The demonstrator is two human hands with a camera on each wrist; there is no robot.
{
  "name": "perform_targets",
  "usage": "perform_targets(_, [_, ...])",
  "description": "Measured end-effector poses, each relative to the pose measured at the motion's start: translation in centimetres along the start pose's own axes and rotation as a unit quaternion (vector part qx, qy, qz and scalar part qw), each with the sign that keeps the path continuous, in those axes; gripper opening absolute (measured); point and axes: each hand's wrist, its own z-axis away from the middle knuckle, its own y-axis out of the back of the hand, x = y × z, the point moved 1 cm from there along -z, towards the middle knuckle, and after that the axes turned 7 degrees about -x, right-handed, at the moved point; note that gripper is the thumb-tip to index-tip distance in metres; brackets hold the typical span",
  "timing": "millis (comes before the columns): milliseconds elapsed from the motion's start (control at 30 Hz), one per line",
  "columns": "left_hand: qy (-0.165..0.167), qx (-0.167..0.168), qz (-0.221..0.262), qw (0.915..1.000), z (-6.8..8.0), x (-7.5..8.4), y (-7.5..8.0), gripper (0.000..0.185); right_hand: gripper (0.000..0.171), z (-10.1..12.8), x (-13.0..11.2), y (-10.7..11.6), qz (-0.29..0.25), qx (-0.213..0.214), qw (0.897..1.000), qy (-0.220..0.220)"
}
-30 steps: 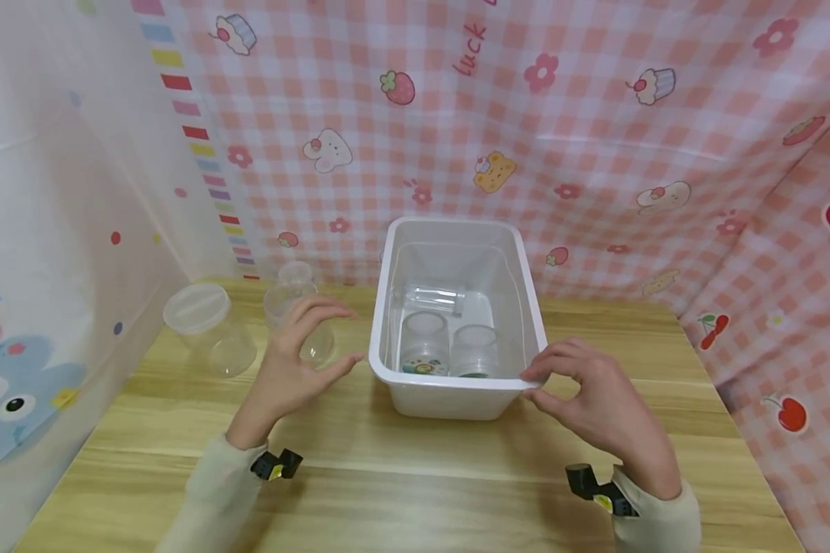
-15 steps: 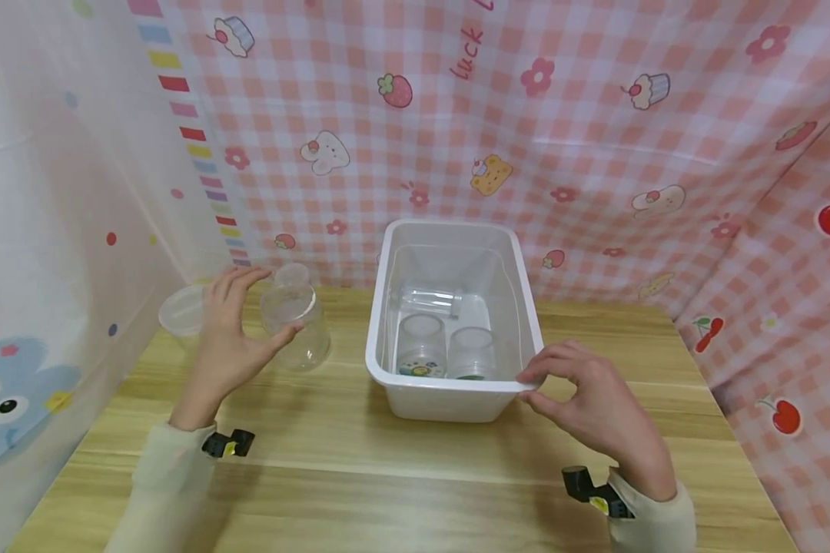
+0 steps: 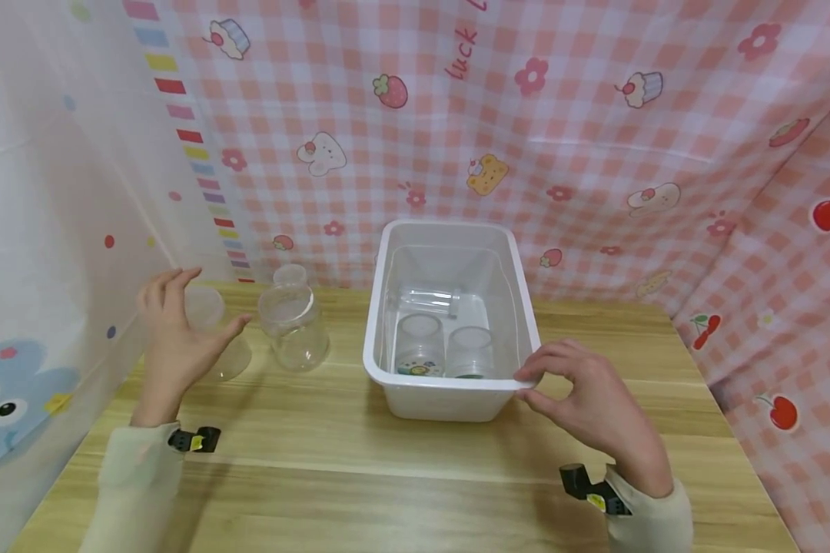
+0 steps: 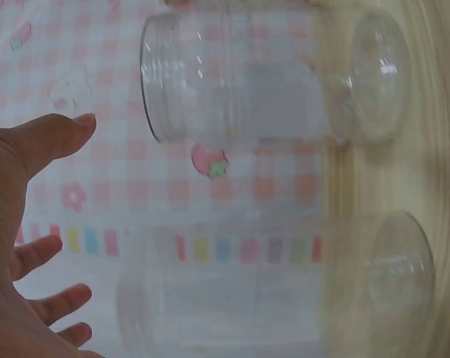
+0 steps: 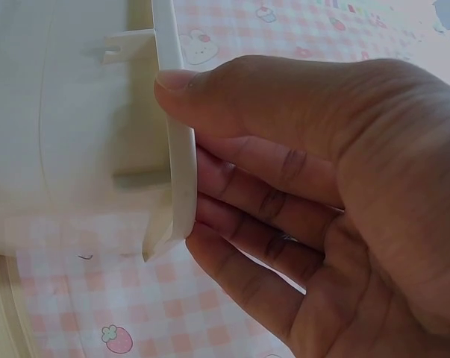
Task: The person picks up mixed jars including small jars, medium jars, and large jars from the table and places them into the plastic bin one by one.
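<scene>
At the far left in the head view, my left hand hovers with spread fingers beside a clear jar with a frosted lid, partly covering it. The left wrist view shows this jar apart from the thumb and fingers. Just right of it stands a second clear jar, and a smaller clear container shows behind that one. My right hand pinches the front right corner of a white plastic bin. In the right wrist view, the thumb lies on the rim's underside, fingers on its other side.
Inside the bin, two clear jars stand at the front, with a clear bottle lying on its side behind them. The wooden table backs onto a pink checked cloth. A white printed cloth bounds the left side.
My left hand has moved left, from between the bin and the second jar to the lidded jar at the far left. The right hand keeps its hold on the bin.
</scene>
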Motion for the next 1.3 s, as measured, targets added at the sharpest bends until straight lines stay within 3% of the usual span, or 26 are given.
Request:
perform_targets(200, [0.108, -0.029, 0.016, 0.9936, 0.7, -2.0, 0.6, 0.1, 0.021, 0.0, 0.0, -0.1, 0.0, -0.004, 1.0, -0.002])
perform_targets(333, [0.171, -0.067, 0.042, 0.9822, 1.3, -3.5, 0.7, 0.115, 0.021, -0.1, -0.1, -0.2, -0.003, -0.011, 1.0, -0.005])
perform_targets(533, [0.229, -0.099, 0.107, 0.9624, 1.7, -6.2, 0.4, 0.127, 0.02, -0.1, -0.1, -0.2, -0.005, -0.013, 1.0, -0.008])
perform_targets(733, [0.239, -0.141, 0.184, 0.9428, 2.4, -8.0, 0.1, 0.107, 0.019, -0.2, -0.1, 0.0, -0.008, -0.016, 1.0, -0.01])
perform_targets(900, [0.263, -0.16, 0.2, 0.9301, 3.2, -8.5, 0.0, 0.097, 0.018, -0.2, -0.1, 0.1, -0.008, -0.016, 1.0, -0.013])
perform_targets(1300, [0.276, -0.132, 0.153, 0.9395, 2.8, -7.0, 0.2, 0.09, 0.019, 0.0, 0.1, 0.1, -0.012, -0.017, 1.0, -0.023])
